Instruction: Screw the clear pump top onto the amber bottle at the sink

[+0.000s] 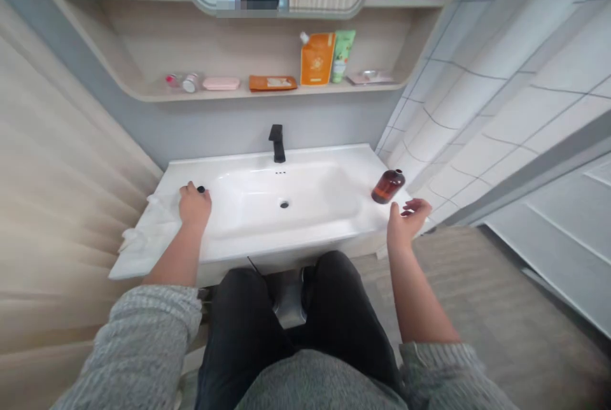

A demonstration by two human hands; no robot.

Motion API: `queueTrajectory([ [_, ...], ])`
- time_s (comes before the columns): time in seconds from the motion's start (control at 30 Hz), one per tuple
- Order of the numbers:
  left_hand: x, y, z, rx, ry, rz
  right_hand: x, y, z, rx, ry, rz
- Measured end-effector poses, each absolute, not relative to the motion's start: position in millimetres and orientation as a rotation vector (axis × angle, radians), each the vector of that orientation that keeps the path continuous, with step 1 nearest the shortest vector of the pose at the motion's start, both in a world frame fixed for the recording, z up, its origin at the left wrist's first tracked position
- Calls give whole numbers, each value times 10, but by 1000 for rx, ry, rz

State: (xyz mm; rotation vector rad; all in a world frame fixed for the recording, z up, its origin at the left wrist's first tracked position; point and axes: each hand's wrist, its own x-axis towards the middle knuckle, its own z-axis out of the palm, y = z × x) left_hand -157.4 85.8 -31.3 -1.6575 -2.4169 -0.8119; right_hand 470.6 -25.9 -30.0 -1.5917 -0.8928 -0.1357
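My left hand (pixel 195 204) rests on the left side of the white washbasin (pixel 267 171), its fingers curled around a small black cap (pixel 201 189). Most of the cap is hidden by the fingers. My right hand (pixel 407 219) hangs in the air past the basin's right front edge, fingers apart and holding nothing. Nearest to it, an amber glass bottle (pixel 388 186) with a dark top lies or leans on the right of the countertop, a short gap from the fingers.
A crumpled white cloth (pixel 153 225) lies on the basin's left end. A black faucet (pixel 277 144) stands at the back, and the drain (pixel 284 204) is mid-bowl. Above, a wooden shelf (pixel 267 93) holds toiletries. Curtains hang left, tiled wall rises right, and my knees sit below the basin.
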Motion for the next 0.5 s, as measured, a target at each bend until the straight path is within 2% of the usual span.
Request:
queueTrajectory([
  [0.3, -1758, 1041, -411, -1749, -2377, -555, 4994, 330, -454, -1581, -997, 200],
  [0.5, -1695, 986, -341, -1737, -2410, -612, 4964, 492, -438, -1621, -991, 241],
])
